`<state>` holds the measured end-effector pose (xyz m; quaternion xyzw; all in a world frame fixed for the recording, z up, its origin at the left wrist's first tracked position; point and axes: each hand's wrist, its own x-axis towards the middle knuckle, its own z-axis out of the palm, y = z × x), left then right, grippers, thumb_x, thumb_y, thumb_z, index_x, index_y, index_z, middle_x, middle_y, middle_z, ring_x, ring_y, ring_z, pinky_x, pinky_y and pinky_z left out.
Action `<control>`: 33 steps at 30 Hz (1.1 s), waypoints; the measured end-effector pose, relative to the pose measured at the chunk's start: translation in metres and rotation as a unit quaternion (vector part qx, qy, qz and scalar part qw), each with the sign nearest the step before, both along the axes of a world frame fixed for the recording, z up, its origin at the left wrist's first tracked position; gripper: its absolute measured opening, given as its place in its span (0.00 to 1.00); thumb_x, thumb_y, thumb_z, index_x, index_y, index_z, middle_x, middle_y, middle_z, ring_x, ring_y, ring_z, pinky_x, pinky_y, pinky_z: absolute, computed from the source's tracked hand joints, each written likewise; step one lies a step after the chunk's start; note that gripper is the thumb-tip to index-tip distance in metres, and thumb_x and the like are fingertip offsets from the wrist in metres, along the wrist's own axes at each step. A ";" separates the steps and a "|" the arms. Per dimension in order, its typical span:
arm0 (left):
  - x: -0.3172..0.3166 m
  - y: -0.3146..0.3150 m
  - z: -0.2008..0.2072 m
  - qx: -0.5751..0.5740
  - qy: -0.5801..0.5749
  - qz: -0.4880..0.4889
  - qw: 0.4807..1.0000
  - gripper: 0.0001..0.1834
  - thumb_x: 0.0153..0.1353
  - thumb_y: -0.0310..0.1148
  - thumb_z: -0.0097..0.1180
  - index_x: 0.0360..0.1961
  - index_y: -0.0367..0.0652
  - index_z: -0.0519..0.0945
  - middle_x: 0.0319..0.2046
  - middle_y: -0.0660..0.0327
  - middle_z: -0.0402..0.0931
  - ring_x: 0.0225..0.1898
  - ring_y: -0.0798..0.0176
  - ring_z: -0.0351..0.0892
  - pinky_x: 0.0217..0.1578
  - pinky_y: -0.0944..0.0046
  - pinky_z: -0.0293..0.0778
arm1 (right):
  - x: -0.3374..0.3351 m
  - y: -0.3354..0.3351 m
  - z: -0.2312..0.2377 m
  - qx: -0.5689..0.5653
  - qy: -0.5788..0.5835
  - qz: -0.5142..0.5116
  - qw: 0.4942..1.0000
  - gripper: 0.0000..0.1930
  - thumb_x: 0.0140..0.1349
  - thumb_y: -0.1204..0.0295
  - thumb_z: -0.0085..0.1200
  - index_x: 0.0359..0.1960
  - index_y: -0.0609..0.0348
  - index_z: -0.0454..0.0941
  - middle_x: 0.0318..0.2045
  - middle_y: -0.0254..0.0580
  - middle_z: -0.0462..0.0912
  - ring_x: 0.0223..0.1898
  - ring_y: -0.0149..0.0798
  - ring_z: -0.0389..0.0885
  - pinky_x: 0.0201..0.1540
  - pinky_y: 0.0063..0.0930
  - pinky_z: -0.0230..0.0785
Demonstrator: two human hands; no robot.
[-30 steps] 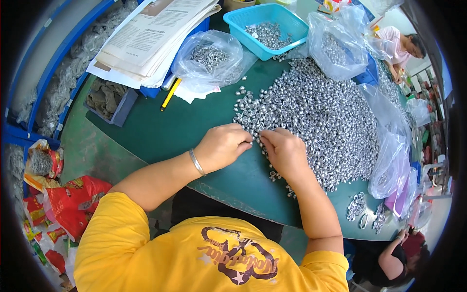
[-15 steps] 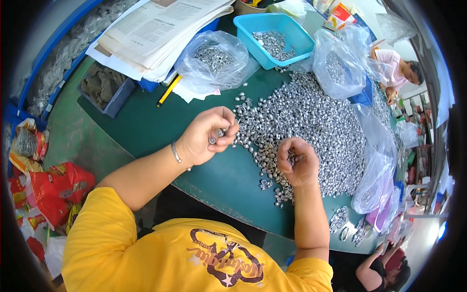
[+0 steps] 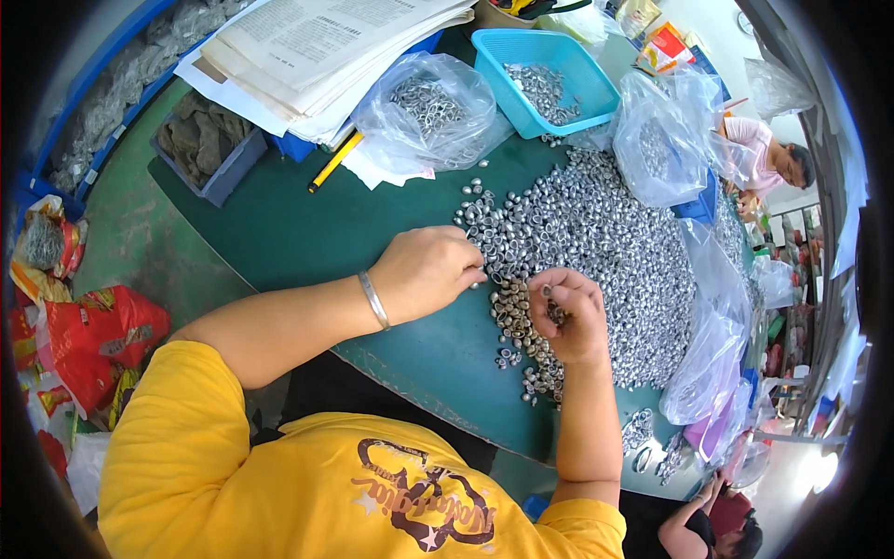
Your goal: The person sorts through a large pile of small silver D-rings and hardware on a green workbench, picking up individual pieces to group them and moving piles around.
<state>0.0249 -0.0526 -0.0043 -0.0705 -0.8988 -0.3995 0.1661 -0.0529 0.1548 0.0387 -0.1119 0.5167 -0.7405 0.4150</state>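
A broad heap of small silvery metal pieces (image 3: 624, 279), rounded and ring-like, covers much of the green table. My left hand (image 3: 424, 275) is at the heap's left edge, palm down, its fingers curled in and fingertips pinched together. One small piece shows at those fingertips; whatever lies under the palm is hidden. My right hand (image 3: 575, 317) rests over the near-left part of the heap, palm turned up and fingers curled around several of the small metal pieces. Between the two hands lie darker, brownish pieces (image 3: 510, 306).
Behind the heap stand a turquoise basket (image 3: 548, 130) and clear bags (image 3: 424, 112) of metal parts. Papers (image 3: 317, 56), a yellow pen (image 3: 335, 163) and a grey bin of cloth (image 3: 233, 168) are at the far left. Two other people (image 3: 768, 154) sit at the right.
My left hand has turned from palm-in, showing metal pieces in its fingers, to palm down, and moved right and slightly nearer. My right hand's thumb and fingers have shifted around the pieces.
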 end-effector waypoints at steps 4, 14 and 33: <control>0.000 0.005 -0.009 -0.041 -0.016 -0.009 0.999 0.06 0.49 0.34 0.60 0.26 0.44 0.80 0.23 0.59 0.74 0.29 0.53 0.76 0.29 0.57 0.72 | 0.013 -0.024 -0.008 0.305 0.385 -0.011 0.871 0.06 0.53 0.76 0.57 0.31 0.64 0.82 0.23 0.39 0.81 0.20 0.30 0.75 0.23 0.21 0.66; -0.005 -0.004 -0.012 0.052 0.008 -0.020 0.998 0.05 0.49 0.28 0.58 0.28 0.42 0.80 0.24 0.59 0.75 0.29 0.55 0.76 0.30 0.60 0.73 | 0.021 -0.036 -0.019 0.378 0.693 0.034 0.613 0.05 0.51 0.74 0.57 0.31 0.58 0.78 0.24 0.42 0.78 0.23 0.44 0.78 0.25 0.33 0.71; -0.002 -0.004 -0.012 0.067 0.011 -0.025 0.997 0.03 0.50 0.27 0.59 0.27 0.41 0.78 0.26 0.57 0.76 0.27 0.53 0.76 0.28 0.59 0.72 | 0.029 -0.015 -0.014 0.320 0.615 0.070 0.717 0.05 0.51 0.75 0.59 0.31 0.58 0.80 0.22 0.46 0.77 0.20 0.40 0.75 0.26 0.27 0.69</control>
